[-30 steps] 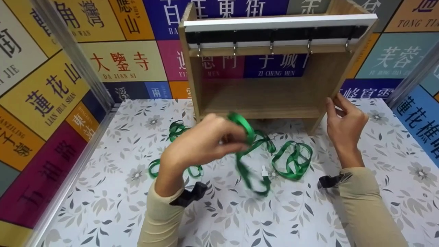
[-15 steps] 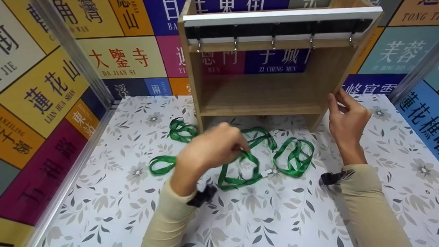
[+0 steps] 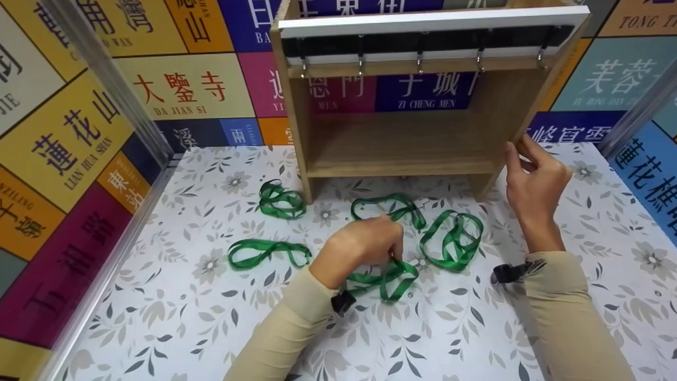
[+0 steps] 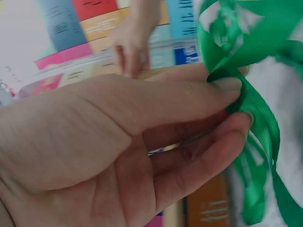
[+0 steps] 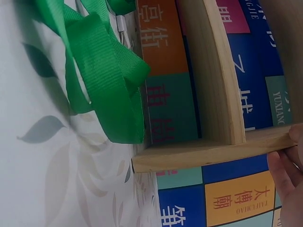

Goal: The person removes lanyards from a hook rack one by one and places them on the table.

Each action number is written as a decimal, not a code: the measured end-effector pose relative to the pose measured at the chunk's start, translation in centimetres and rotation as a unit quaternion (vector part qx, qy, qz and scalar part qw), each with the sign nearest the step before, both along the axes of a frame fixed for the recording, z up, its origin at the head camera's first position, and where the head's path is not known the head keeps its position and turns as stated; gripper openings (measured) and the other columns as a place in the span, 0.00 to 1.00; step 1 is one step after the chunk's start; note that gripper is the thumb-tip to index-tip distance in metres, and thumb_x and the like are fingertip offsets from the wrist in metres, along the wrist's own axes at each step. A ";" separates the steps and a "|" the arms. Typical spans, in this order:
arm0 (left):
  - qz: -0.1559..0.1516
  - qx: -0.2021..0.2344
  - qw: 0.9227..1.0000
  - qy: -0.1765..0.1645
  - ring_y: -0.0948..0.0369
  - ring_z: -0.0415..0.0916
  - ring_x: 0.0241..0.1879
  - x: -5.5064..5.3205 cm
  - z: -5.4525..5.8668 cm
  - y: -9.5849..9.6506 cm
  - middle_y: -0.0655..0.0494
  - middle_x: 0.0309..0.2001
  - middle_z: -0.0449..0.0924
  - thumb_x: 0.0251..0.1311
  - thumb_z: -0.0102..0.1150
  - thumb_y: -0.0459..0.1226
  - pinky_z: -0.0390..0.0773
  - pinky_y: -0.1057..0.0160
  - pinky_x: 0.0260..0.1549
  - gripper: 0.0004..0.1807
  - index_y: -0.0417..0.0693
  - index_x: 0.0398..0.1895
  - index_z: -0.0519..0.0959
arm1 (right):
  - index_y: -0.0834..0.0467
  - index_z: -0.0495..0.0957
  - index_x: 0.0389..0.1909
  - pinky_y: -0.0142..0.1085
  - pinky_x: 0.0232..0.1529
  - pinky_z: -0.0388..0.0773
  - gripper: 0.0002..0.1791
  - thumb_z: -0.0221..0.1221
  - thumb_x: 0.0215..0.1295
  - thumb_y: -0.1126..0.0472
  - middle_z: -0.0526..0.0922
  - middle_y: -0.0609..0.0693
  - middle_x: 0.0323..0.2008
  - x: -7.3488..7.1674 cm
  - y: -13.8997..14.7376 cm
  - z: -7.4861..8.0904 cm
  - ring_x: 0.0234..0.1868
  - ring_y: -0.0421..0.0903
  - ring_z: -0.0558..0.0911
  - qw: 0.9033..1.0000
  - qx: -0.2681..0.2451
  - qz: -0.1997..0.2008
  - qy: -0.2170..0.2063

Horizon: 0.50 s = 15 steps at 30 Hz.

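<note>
My left hand (image 3: 365, 243) is low over the table, in the middle of the head view. Its thumb and fingertips pinch a green ribbon lanyard (image 4: 260, 113), whose loops hang down in the left wrist view. My right hand (image 3: 539, 190) grips the edge of the right side panel (image 5: 189, 158) of a wooden rack (image 3: 402, 170). Thumb and fingers lie on opposite faces of that panel. Across the rack's top front runs a black strip with several metal hooks (image 3: 420, 66), with nothing hanging from them.
Other coiled green lanyards lie on the floral tablecloth (image 3: 158, 317): one at back left (image 3: 288, 215), one at left (image 3: 248, 262), one at back middle (image 3: 389, 199), one at right (image 3: 452, 264). Sign-covered walls (image 3: 185, 87) stand behind and beside the table.
My left hand has come down and to the right with the lanyard, which now lies partly bunched near the table. The right hand keeps its grip on the rack.
</note>
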<state>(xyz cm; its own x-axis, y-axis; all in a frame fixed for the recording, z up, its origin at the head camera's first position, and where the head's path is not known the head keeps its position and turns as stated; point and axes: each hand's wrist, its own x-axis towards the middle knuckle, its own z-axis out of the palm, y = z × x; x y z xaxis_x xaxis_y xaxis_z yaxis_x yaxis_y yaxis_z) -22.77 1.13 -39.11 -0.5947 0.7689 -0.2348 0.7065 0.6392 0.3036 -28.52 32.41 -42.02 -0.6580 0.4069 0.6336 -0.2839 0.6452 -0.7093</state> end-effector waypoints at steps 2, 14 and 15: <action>-0.010 -0.001 1.000 -0.011 0.67 0.63 0.31 -0.2 -0.7 0.4 0.66 0.28 0.78 0.65 0.65 0.24 0.65 0.71 0.29 0.18 0.56 0.28 0.93 | 0.44 0.85 0.65 0.23 0.52 0.85 0.20 0.68 0.75 0.53 0.90 0.46 0.58 0.0 0.0 0.0 0.55 0.38 0.91 1.000 -0.001 -0.001 0.000; 0.074 -0.070 0.991 -0.081 0.65 0.75 0.39 -0.5 -1.3 -0.4 0.64 0.44 0.89 0.62 0.69 0.27 0.77 0.66 0.35 0.14 0.58 0.38 0.94 | 0.43 0.84 0.66 0.26 0.54 0.86 0.20 0.68 0.76 0.53 0.90 0.45 0.60 0.3 -0.2 -0.1 0.58 0.42 0.91 1.000 -0.007 0.003 -0.010; 0.075 -0.070 0.991 -0.081 0.65 0.75 0.40 -0.5 -1.2 -0.4 0.64 0.46 0.89 0.61 0.70 0.27 0.77 0.65 0.36 0.14 0.58 0.38 0.94 | 0.43 0.84 0.66 0.26 0.54 0.86 0.20 0.68 0.76 0.53 0.90 0.45 0.60 0.3 -0.1 -0.1 0.57 0.42 0.91 1.000 -0.003 0.002 -0.008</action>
